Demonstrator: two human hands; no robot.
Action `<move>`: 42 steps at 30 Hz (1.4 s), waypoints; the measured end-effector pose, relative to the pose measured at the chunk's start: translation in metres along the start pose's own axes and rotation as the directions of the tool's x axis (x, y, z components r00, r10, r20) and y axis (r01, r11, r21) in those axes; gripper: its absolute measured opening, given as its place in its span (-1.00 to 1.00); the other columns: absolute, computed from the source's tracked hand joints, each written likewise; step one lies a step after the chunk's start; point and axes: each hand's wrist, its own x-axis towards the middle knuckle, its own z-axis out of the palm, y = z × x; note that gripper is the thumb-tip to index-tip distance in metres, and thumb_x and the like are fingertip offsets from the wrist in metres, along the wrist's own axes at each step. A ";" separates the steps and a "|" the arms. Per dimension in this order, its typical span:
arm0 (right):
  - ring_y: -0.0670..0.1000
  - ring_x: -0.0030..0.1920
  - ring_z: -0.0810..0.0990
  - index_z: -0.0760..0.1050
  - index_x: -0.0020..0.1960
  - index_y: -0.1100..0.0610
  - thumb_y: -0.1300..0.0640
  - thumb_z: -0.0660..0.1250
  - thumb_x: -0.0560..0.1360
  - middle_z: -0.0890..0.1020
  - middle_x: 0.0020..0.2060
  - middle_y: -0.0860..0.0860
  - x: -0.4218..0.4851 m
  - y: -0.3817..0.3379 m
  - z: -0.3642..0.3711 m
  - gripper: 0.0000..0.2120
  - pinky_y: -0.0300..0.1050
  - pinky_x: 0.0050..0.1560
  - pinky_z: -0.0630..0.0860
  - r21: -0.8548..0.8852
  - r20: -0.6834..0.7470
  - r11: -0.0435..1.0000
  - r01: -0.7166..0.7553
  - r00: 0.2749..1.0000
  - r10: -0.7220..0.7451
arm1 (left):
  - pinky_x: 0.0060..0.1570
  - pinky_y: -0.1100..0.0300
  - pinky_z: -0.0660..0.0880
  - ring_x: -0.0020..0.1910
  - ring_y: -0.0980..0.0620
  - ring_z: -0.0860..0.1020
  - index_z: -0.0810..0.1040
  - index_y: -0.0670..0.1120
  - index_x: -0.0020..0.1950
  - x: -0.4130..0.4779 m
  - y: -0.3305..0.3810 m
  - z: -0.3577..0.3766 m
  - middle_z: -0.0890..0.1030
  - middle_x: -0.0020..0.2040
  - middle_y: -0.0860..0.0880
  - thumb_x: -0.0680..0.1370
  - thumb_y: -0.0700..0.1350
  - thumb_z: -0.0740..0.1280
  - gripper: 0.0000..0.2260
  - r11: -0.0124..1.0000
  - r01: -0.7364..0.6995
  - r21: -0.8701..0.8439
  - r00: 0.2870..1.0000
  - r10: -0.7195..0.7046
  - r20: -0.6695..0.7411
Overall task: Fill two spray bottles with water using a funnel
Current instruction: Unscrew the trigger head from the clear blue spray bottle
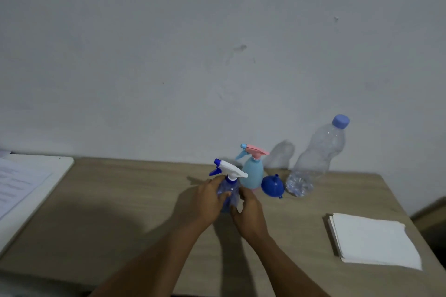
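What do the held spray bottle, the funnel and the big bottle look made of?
Held spray bottle: translucent blue plastic, glossy; light passes through. Funnel: opaque blue plastic, likely rigid, smooth sheen. Big bottle: thin clear plastic, probably PET; ribbed, crinkled walls, blue cap.

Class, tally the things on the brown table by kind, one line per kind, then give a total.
Spray bottles: 2, a clear blue one held by both hands and a light blue one
Water bottle: 1
Funnel: 1
Stack of white paper: 1
Total: 5
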 end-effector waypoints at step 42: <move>0.04 -0.03 0.68 0.63 0.06 -0.01 0.19 0.53 0.43 0.67 -0.07 -0.03 -0.116 0.062 -0.113 -0.75 0.16 -0.02 0.63 0.261 0.034 0.965 -0.027 0.999 0.019 | 0.04 0.28 0.55 0.04 0.36 0.54 0.48 0.10 0.22 -0.163 0.043 0.127 0.53 0.01 0.34 0.49 -0.23 0.39 -0.63 0.981 -0.018 -0.195 0.999 0.011 -0.034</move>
